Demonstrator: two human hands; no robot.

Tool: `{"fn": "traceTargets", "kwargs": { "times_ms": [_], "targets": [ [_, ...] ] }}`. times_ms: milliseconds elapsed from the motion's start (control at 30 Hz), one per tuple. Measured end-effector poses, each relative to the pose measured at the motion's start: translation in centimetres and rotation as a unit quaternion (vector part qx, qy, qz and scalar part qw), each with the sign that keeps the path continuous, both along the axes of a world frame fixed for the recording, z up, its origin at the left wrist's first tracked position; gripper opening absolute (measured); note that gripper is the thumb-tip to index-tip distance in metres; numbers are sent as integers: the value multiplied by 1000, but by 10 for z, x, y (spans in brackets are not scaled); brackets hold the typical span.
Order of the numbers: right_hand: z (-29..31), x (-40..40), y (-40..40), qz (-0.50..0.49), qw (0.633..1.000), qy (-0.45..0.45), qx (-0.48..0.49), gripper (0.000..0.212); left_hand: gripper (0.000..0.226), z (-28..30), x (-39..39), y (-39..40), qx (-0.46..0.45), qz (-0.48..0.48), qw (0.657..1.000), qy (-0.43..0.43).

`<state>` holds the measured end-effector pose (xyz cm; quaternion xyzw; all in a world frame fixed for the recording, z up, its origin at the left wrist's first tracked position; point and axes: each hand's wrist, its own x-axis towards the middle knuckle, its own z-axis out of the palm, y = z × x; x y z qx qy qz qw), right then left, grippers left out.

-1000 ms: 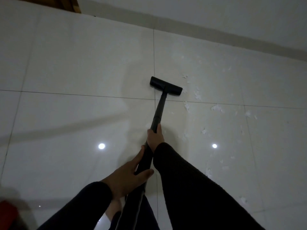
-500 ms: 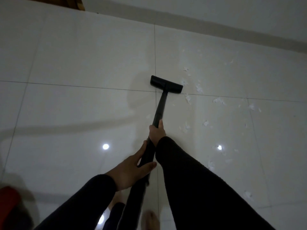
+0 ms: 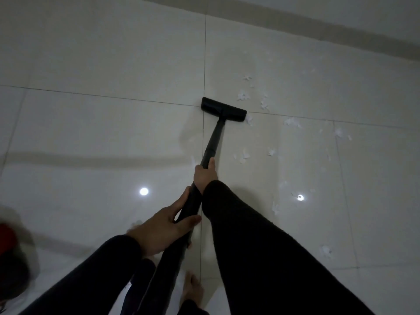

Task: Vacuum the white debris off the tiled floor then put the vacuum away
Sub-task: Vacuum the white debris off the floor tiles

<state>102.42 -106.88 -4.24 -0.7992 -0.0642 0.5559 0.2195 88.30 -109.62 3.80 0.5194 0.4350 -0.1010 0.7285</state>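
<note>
- While the right hand (image 3: 204, 176) is gripping the vacuum wand (image 3: 212, 144) and the left hand (image 3: 164, 228) is curling around it lower down, the floor head (image 3: 223, 109) is sitting on a grout line.
- White debris (image 3: 244, 96) is lying just right of the head, toward the baseboard (image 3: 318, 30).
- Bare floor (image 3: 91, 123) is stretching leftward.

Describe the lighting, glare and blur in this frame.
Head view: dim overall; two round lamp reflections glare on the glossy white tiled floor; red object at the left edge is blurred; wide-angle lens bends the grout lines.
</note>
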Motion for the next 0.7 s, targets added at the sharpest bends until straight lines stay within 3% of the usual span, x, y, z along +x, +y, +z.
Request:
{"fn": "traceTargets", "kwargs": {
  "times_ms": [700],
  "targets": [
    [20, -57, -85, 6, 1000, 25, -10, 64, 68, 13, -53, -93, 22, 30, 999, 21]
  ]
}}
